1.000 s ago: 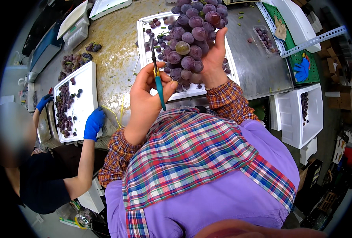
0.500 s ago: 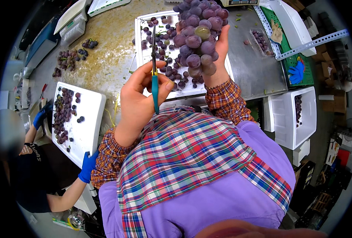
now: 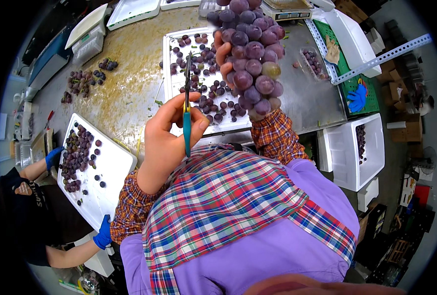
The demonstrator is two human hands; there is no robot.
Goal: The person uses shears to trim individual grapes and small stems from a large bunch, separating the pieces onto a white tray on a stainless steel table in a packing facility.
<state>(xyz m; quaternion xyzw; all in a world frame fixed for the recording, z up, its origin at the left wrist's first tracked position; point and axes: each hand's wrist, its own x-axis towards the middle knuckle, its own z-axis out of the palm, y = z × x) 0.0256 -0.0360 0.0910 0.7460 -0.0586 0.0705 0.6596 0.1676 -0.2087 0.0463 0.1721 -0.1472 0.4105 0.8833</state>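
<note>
My right hand [image 3: 224, 58] holds up a big bunch of dark purple grapes [image 3: 252, 59] over the table; the bunch hides most of the hand. One grape in it is greenish. My left hand [image 3: 167, 140] grips teal-handled scissors [image 3: 187, 103], their thin blades pointing up, closed as far as I can tell, just left of the bunch. Below them a white tray [image 3: 171, 54] carries several loose grapes.
A co-worker in blue gloves [image 3: 54, 156] sits at the left over another white tray [image 3: 112, 167] of grapes. Loose grapes [image 3: 83, 81] lie on the steel table. A white crate [image 3: 349, 157] stands at the right, with a green crate [image 3: 363, 93] behind it.
The grape bunch has risen and come closer to the camera. My left hand with the scissors stays beside it. The co-worker's gloved hands have shifted along their tray.
</note>
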